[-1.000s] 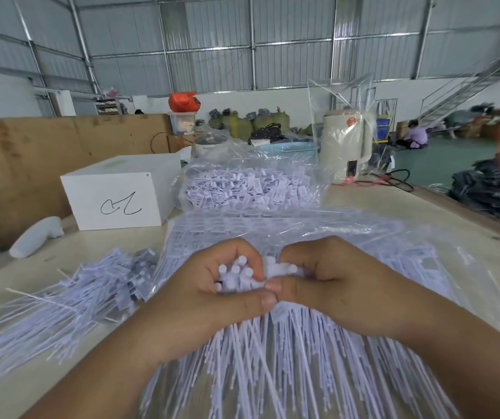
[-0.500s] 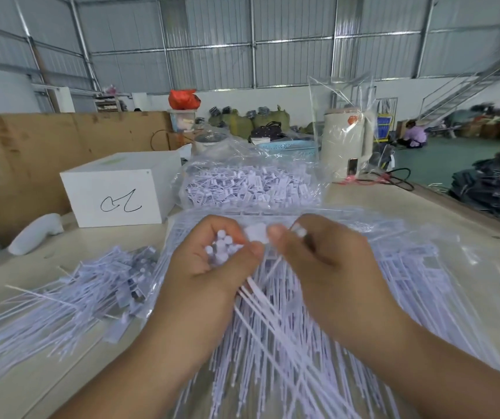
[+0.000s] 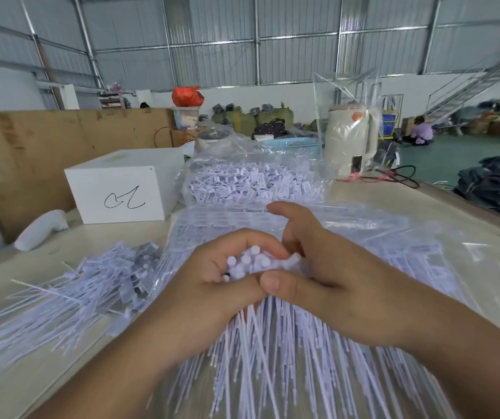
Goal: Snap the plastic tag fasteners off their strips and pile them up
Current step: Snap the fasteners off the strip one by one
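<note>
My left hand (image 3: pixel 212 285) grips a bunch of white tag fasteners (image 3: pixel 250 263) by their round heads; their thin tails fan out toward me (image 3: pixel 267 358). My right hand (image 3: pixel 327 279) presses against the same bunch from the right, thumb meeting my left thumb, index finger lifted. Under both hands lies a clear plastic bag of fastener strips (image 3: pixel 363 237). A loose pile of separated fasteners (image 3: pixel 70 291) spreads over the table at my left.
A second clear bag of fasteners (image 3: pixel 251 182) sits behind the hands. A white box (image 3: pixel 121 189) with a pen mark stands at the back left, a white handheld tool (image 3: pixel 41 229) beside it. A cream kettle (image 3: pixel 351 143) in plastic stands back right. The table edge runs along the right.
The hands came down and together again: my right hand, which had pulled apart and lifted half a second ago, now closes back against the bunch in my left hand.
</note>
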`<state>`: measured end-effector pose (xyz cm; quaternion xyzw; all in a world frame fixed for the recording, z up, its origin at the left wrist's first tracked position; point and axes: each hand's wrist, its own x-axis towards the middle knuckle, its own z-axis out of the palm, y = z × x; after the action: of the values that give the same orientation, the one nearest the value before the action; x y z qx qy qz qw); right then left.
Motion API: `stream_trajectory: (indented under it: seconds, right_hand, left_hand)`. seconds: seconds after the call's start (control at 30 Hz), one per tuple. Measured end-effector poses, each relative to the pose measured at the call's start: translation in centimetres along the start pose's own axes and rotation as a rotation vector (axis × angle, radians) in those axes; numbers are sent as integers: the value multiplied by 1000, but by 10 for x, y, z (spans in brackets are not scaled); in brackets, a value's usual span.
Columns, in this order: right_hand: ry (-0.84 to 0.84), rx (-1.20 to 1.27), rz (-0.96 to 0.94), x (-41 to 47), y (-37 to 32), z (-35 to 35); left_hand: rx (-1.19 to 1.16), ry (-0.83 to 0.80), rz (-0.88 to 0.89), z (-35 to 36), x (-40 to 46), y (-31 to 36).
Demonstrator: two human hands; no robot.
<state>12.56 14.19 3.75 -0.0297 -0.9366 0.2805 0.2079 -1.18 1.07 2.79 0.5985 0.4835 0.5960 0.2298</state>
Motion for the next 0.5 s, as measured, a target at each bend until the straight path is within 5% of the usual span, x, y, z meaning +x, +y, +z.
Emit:
stream_trajectory:
  seconds: [0.5]
  right_hand:
    - [-95, -24, 19, -3, -10, -4]
  left_hand:
    - [-27, -199, -161, -7, -1, 1]
